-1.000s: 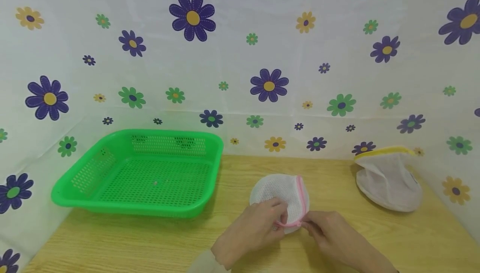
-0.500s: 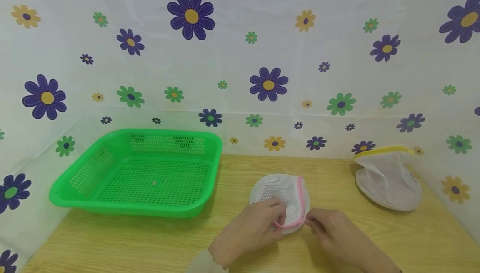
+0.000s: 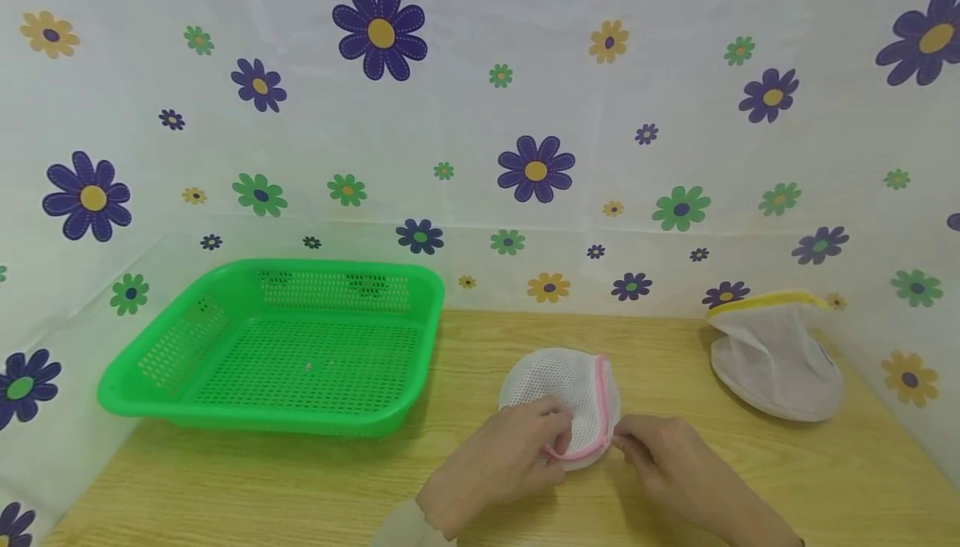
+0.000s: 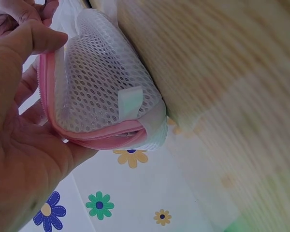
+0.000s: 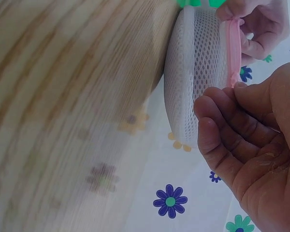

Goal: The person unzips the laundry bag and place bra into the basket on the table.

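A small round white mesh laundry bag (image 3: 543,376) with a pink zipper (image 3: 603,397) rests on the table at centre right. My left hand (image 3: 497,462) grips the bag's zipper edge; in the left wrist view the thumb lies over the pink strip, with fingers behind it. A pale tag (image 4: 130,102) sticks out near one zipper end. My right hand (image 3: 675,465) pinches at the zipper's near right bend, and its thumb and index fingertip meet there in the right wrist view. The small zipper pull is hidden by these fingertips.
A green perforated plastic basket (image 3: 382,424) stands on the wooden table (image 3: 300,480) at the left. Farther right lies a larger white mesh bag (image 3: 780,372) with a yellow zipper. A flower-print sheet (image 3: 465,122) hangs behind and at the sides.
My right fingertips have shifted slightly right and away from me along the pink zipper, mostly in the first half second. The left hand keeps its hold on the bag.
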### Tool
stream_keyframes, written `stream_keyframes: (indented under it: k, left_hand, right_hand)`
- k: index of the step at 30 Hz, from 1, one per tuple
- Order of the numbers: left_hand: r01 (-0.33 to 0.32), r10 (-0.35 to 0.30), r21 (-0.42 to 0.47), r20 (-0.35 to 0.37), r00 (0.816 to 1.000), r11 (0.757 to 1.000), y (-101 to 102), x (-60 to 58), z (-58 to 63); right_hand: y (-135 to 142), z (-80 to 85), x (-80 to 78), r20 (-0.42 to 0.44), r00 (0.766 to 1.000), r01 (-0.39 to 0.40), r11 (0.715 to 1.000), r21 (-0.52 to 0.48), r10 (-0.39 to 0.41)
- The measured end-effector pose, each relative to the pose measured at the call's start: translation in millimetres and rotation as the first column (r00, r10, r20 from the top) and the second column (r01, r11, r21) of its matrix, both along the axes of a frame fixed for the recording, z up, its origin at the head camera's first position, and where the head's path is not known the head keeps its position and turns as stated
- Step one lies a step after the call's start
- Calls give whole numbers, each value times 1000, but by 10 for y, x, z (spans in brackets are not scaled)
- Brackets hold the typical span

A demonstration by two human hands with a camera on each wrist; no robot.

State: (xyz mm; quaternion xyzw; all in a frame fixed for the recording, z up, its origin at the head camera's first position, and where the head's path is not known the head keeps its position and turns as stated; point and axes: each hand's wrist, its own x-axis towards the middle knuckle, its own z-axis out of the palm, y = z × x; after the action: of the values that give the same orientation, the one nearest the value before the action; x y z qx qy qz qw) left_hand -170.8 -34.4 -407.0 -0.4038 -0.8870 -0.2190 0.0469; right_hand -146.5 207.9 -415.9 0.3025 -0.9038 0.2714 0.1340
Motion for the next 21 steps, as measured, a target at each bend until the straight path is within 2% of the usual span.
stream_keyframes:
  k: [12, 21]
  left_hand:
    - [-5, 5, -21, 21, 1000, 1000, 5, 4, -5]
    - [7, -7, -30, 9, 1000, 1000, 4, -5, -9]
  right_hand:
    - [-26, 27, -1, 43, 997, 67, 998, 2, -67]
    - [-22, 35, -31, 41, 996, 77, 997, 7, -77]
